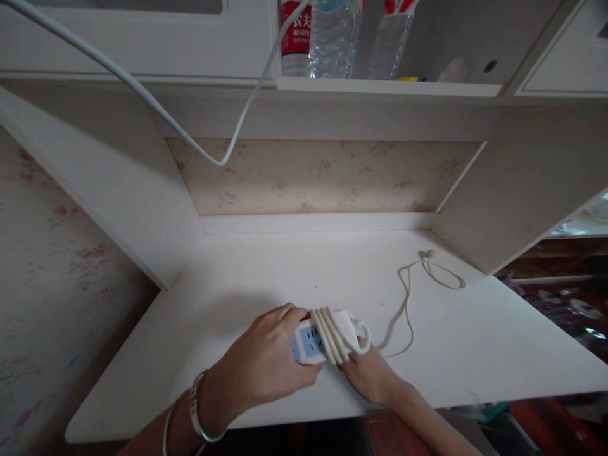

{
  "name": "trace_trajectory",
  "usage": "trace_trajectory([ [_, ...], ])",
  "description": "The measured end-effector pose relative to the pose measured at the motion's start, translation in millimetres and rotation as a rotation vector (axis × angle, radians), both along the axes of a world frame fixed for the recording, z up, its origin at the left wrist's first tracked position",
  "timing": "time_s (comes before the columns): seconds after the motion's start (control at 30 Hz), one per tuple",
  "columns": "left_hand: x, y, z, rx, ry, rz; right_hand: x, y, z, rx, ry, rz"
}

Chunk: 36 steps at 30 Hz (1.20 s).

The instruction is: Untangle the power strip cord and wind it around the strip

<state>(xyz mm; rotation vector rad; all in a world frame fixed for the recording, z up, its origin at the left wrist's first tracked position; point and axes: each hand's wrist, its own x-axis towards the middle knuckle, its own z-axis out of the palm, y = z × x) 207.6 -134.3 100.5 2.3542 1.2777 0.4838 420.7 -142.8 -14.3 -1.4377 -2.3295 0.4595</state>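
My left hand (266, 354) grips one end of a white power strip (303, 345) with blue socket faces, its fingers wrapped round the body above the desk. Several turns of the strip's cream cord (329, 334) are wound round its other end, where a white plug-like part (348, 326) shows beside a small loop. Below that end, my right hand (368, 372) is closed at the cord; its fingertips are partly hidden behind the strip. From there a loose length of cord (407, 310) trails across the desk to a small pale end piece (430, 253).
The white desk (266, 259) has side panels left and right. Overhead, a shelf (389, 88) holds several plastic bottles (332, 38). A grey-white cable (156, 107) hangs down in front of the shelf. Dark clutter (560, 310) lies beyond the desk's right edge.
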Motion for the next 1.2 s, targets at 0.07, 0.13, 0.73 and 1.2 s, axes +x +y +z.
trace_trajectory([
  [0.07, 1.9, 6.1, -6.5, 0.061, 0.051, 0.084, -2.5, -6.5, 6.7, -0.038, -0.083, -0.017],
  [0.13, 4.4, 11.7, -14.3, 0.102, 0.130, 0.144, -3.8, -10.8, 15.8, 0.000, -0.143, -0.041],
  [0.73, 28.9, -15.3, -41.2, 0.077, 0.241, -0.298, 0.2, 45.4, 76.0, 0.445, 0.021, 0.187],
  [1.2, 22.7, -29.8, -12.2, -0.012, 0.058, -0.195, -7.1, 47.7, 11.9, -0.350, 0.635, -0.221],
])
